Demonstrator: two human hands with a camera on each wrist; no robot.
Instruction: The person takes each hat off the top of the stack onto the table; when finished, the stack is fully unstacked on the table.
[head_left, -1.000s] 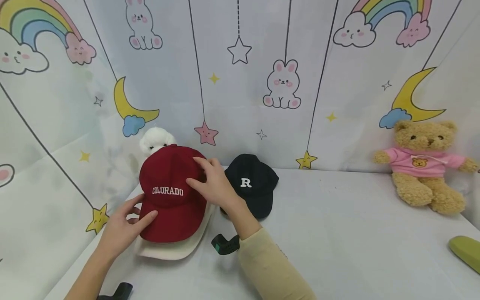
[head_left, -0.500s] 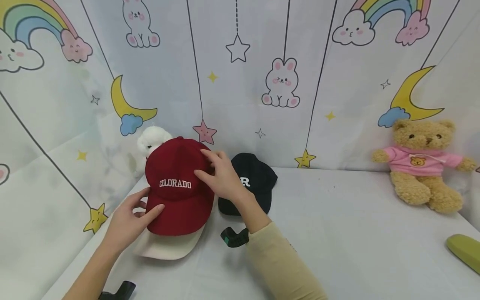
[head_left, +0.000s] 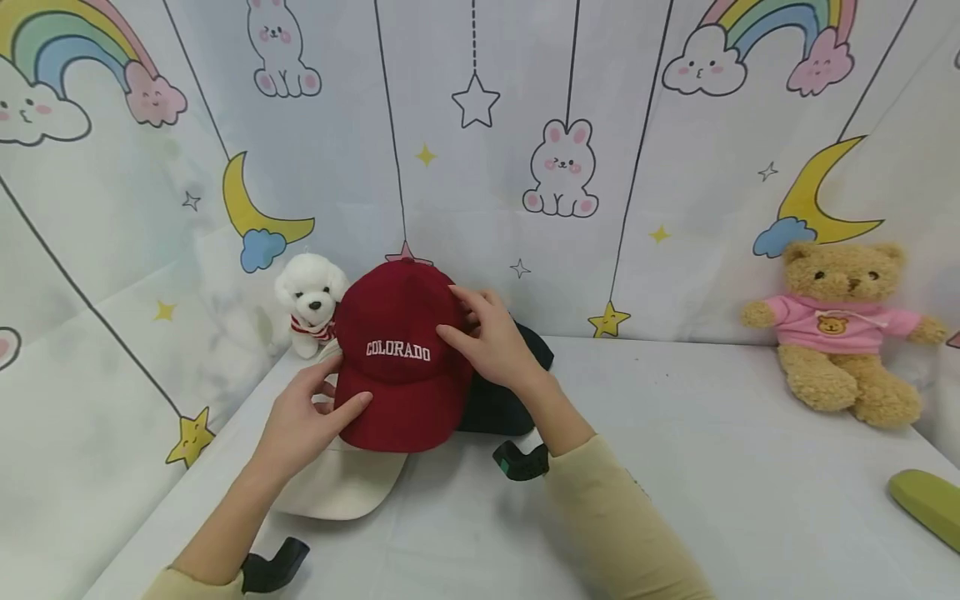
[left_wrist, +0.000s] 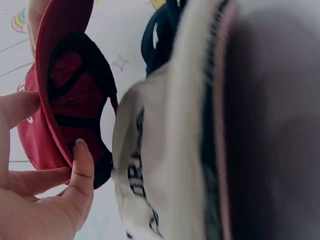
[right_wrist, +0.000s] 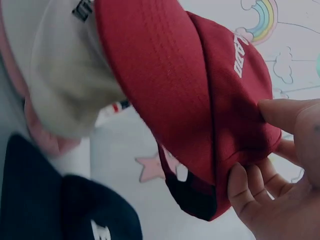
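Observation:
Both hands hold a red baseball cap [head_left: 397, 317] lettered COLORADO, raised in front of the backdrop. My left hand [head_left: 309, 412] pinches its brim edge, thumb on the front and fingers underneath, as the left wrist view shows. The right hand [head_left: 497, 343] grips the side of the crown between thumb and fingers. Below and left lies a cream cap [head_left: 348, 487], partly covered by the red one; its dark lettering shows in the left wrist view. A pink edge [right_wrist: 52, 140] shows beneath the cream cap. Behind the red cap, a black cap [head_left: 498, 408] is mostly hidden.
A white plush dog [head_left: 311, 292] sits at the back left of the white table [head_left: 675, 483]. At the far right a teddy bear [head_left: 840, 333] in a pink top leans by the backdrop. A green object [head_left: 926, 508] lies at the right edge.
Both hands have lifted the red cap and carried it right, off the cream cap and in front of the black cap. More of the plush dog and the cream cap's brim now shows.

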